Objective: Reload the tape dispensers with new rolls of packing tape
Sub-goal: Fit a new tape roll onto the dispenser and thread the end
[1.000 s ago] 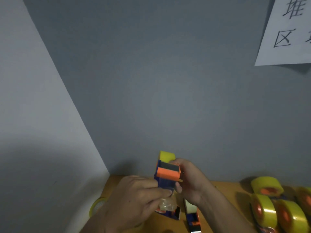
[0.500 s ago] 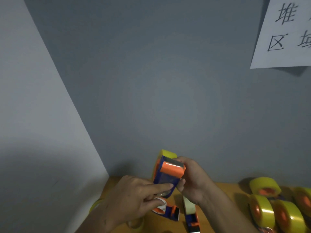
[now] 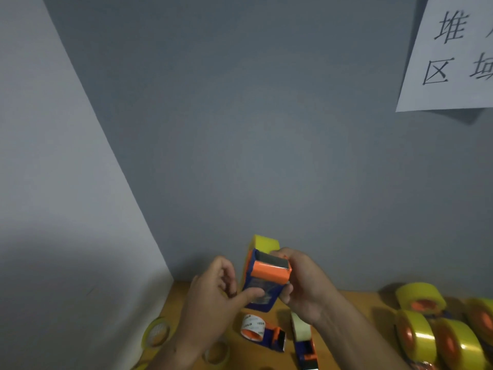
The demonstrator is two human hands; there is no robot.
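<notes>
My right hand (image 3: 306, 287) grips a blue and orange tape dispenser (image 3: 266, 279) held up above the wooden table (image 3: 354, 316). A yellow tape roll (image 3: 262, 243) sits in the dispenser, its top showing behind the orange flap. My left hand (image 3: 216, 297) is beside it, with the thumb pressing the clear tape on the dispenser's lower front and the other fingers curled. Two more dispensers lie on the table below: one with an almost bare white core (image 3: 262, 331), and one with a pale roll (image 3: 302, 340).
Several full yellow rolls with orange cores (image 3: 420, 300) cluster at the table's right. Nearly spent yellow rings (image 3: 156, 332) lie at the left near the corner. Grey walls close in behind and to the left. A paper sign (image 3: 453, 54) hangs upper right.
The dispenser has tilted so its orange flap faces me more. My left hand has shifted left and lower, its fingers curling back while the thumb stays on the tape end.
</notes>
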